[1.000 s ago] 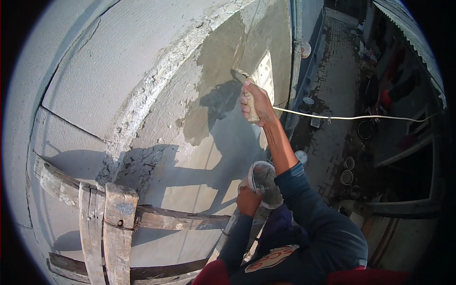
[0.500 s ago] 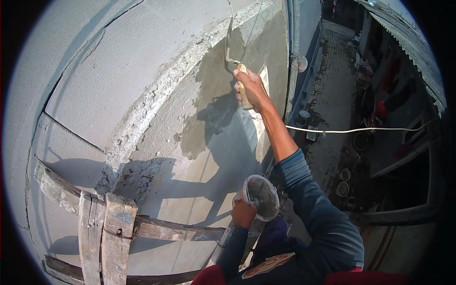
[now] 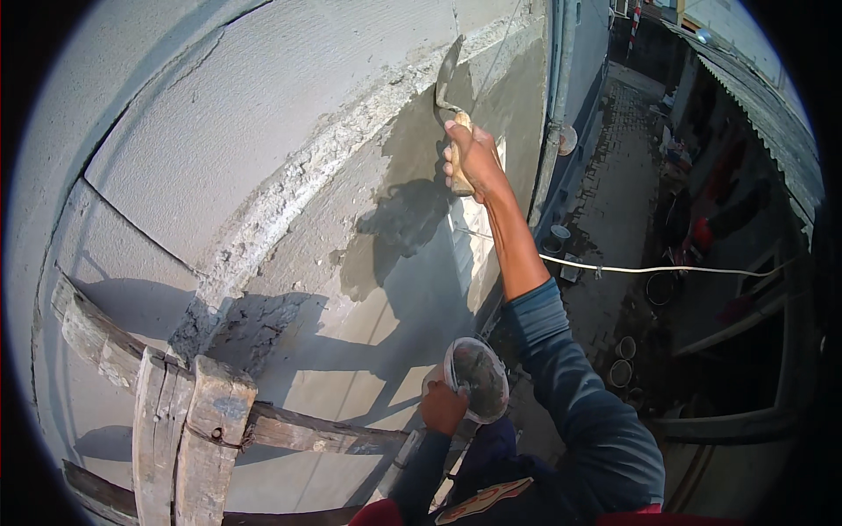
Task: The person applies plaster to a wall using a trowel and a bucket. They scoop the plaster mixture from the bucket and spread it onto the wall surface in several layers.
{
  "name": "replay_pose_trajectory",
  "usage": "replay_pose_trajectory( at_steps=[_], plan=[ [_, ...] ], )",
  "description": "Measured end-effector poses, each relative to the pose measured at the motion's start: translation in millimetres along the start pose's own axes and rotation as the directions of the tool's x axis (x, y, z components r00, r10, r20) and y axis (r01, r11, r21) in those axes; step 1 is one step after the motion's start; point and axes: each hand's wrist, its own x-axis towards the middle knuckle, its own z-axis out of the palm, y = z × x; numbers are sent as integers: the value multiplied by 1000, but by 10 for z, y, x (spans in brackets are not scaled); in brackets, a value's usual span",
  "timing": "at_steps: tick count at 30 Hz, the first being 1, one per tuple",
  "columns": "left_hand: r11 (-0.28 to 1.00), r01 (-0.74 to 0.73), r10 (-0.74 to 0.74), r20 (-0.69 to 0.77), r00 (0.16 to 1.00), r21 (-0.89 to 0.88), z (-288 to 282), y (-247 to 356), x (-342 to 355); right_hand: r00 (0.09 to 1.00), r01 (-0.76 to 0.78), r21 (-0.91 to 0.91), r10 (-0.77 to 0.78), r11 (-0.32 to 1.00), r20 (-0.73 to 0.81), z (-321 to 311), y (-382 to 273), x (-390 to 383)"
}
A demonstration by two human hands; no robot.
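Observation:
My right hand (image 3: 474, 158) is wrapped round the wooden handle of a trowel (image 3: 449, 66), whose metal blade lies against the wall at the upper edge of a patch of darker grey render (image 3: 482, 88), just below a rough whitish strip (image 3: 281, 184). Lower down, my left hand (image 3: 443, 403) grips a white bucket (image 3: 478, 377) by its near-left side; grey mix shows inside it. My shadow and a pale sunlit area lie on the wall below the render.
A weathered timber frame (image 3: 215, 421) stands at lower left against the wall (image 3: 158, 123). To the right, far below, are a paved alley (image 3: 614, 131), several buckets (image 3: 623, 359) and a corrugated roof edge (image 3: 737, 105). A white cable (image 3: 658, 269) spans the alley; a pipe (image 3: 557, 105) runs beside the wall.
My right hand and trowel have moved up the wall, the blade swinging upward to the top of the dark render. The bucket in my left hand sits lower in the view.

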Motion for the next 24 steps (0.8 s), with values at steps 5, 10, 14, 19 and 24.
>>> replay_pose_trajectory(
  at_steps=[5,10,14,19,24],
  plan=[
    [1000,5,-4,15,1000,-16,-16,-8,-6,998,-43,94,48,995,-48,-224,259,-235],
    [1000,5,-4,72,997,-25,11,52,-8,973,-188,160,206,969,-106,-304,809,-130],
    [999,13,-11,70,998,-34,29,27,-9,995,-90,39,91,995,-36,182,407,-285],
    [999,28,-27,80,996,-16,-26,-39,-11,997,14,26,-16,1000,73,199,110,-607],
    [1000,9,-8,42,999,-25,12,4,31,974,-200,131,211,971,-78,-240,826,-491]
  ],
)
